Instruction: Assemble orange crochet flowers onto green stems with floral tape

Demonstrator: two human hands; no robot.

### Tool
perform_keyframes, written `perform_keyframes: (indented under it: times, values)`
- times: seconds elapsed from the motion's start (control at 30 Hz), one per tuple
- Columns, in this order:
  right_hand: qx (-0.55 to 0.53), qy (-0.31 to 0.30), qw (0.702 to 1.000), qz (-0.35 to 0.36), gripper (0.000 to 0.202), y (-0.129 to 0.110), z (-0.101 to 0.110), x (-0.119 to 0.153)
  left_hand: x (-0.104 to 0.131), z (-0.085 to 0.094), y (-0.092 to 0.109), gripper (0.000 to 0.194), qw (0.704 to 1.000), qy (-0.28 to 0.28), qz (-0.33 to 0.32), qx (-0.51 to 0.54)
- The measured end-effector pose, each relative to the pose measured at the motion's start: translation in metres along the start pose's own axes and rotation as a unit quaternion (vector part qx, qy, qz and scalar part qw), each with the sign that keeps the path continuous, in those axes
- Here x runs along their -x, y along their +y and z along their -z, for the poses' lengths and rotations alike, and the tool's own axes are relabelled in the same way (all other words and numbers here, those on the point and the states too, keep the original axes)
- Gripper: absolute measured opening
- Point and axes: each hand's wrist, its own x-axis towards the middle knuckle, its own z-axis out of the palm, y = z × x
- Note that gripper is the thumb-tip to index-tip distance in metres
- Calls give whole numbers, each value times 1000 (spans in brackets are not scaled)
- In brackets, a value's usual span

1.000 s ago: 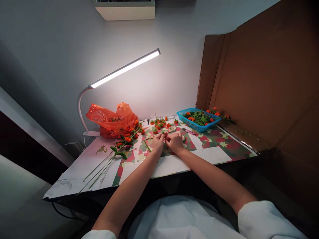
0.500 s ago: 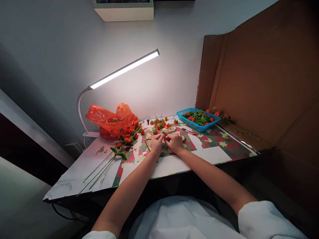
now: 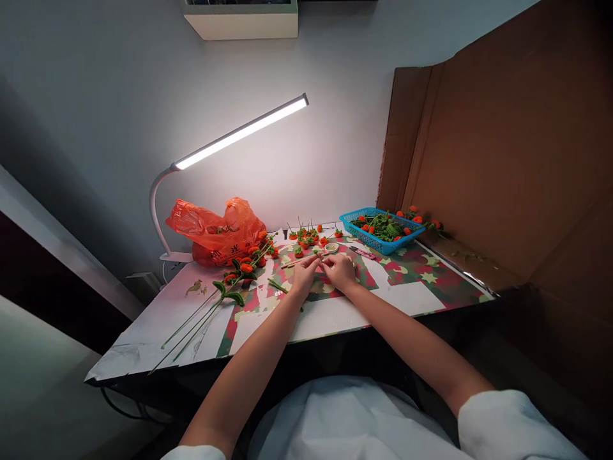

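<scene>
My left hand (image 3: 305, 275) and my right hand (image 3: 339, 271) meet over the middle of the table, fingers pinched together almost tip to tip. Whatever lies between the fingertips is too small and covered to make out. A green stem (image 3: 278, 285) sticks out to the left of my left hand; its other end is hidden behind the wrist, and I cannot tell whether the hand grips it. Just beyond the left fingers lies a thin tan stick (image 3: 290, 264). A roll of tape (image 3: 331, 248) is behind my right hand. Several small orange flower heads (image 3: 304, 239) with green bases lie past the hands.
Long-stemmed orange flowers (image 3: 246, 268) lie at left, beside an orange plastic bag (image 3: 215, 233). A blue basket (image 3: 383, 245) of green pieces and orange heads stands right, near a pink cutter (image 3: 363, 253). A lit lamp (image 3: 244, 131) overhangs the table; cardboard (image 3: 498, 147) walls the right side.
The green stem beside my left hand has swung to a flatter slant and reaches further left. Both hands stay pinched close together, shifted very slightly.
</scene>
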Motion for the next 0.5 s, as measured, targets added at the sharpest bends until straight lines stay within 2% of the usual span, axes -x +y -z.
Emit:
perform_keyframes:
  times: [0.27, 0.5]
  values:
    - [29, -3, 999, 26, 18, -1, -2, 0, 1, 1, 2, 20, 999, 46, -17, -16]
    - [-26, -12, 999, 34, 16, -2, -3, 2, 0, 4, 1, 19, 999, 47, -11, -23]
